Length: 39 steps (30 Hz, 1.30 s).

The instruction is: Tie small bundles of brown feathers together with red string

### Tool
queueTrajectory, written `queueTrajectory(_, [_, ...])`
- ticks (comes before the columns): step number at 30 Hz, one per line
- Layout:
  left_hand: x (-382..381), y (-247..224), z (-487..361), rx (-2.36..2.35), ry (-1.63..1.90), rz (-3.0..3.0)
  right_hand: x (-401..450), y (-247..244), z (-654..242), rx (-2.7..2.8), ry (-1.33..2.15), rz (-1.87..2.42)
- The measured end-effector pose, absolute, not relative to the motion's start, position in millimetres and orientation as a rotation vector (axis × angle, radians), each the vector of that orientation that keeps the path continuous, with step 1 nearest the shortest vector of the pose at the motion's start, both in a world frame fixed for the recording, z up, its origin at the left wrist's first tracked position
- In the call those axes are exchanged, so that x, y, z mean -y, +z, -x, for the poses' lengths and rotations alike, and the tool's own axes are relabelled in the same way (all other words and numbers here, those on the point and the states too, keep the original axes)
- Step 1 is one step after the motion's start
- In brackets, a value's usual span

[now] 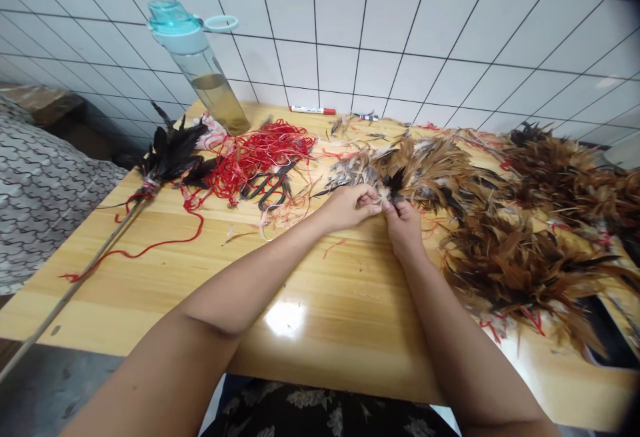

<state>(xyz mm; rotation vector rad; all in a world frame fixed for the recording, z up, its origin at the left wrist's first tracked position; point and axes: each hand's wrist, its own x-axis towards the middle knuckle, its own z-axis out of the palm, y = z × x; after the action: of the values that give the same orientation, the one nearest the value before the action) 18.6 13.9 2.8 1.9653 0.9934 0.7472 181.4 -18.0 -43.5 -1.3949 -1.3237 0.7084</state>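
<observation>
My left hand (pixel 353 205) and my right hand (pixel 404 223) meet over the middle of the wooden table. Between their fingertips is a small tuft of feathers (pixel 396 182), dark at the tips and pale and fluffy at the base. Both hands pinch at that pale base. Just behind them lies a loose pile of brown and grey feathers (pixel 435 163). Off to the left, black feathers (pixel 170 150) are bound with red string to the end of a long thin stick (pixel 85 270). A tangle of red string (pixel 260 157) lies beside it, with black-handled scissors (pixel 270 187) at its near edge.
A tall water bottle (pixel 215 83) stands at the back left, near the tiled wall (pixel 340 23). A red marker (pixel 313 111) lies along the back edge. Brown feather bundles (pixel 520 257) crowd the right side, partly over a dark flat device (pixel 607 333).
</observation>
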Motion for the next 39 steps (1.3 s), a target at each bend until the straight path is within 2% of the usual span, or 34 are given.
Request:
queueTrajectory(5, [-15.4, 2.6, -18.5, -1.040, 0.850, -2.007, 19.0, -43.3, -181.1, 1.336, 0.643, 1.432])
queueTrajectory(20, [-21.1, 4.3, -9.5, -0.934, 0.735, -2.562, 22.5, -37.6, -176.4, 1.493, 0.406, 1.495])
queueTrajectory(39, [-13.6, 0.4, -14.4, -1.001, 0.708, -2.747, 21.5, -39.2, -175.0, 1.701, 0.412, 1.475])
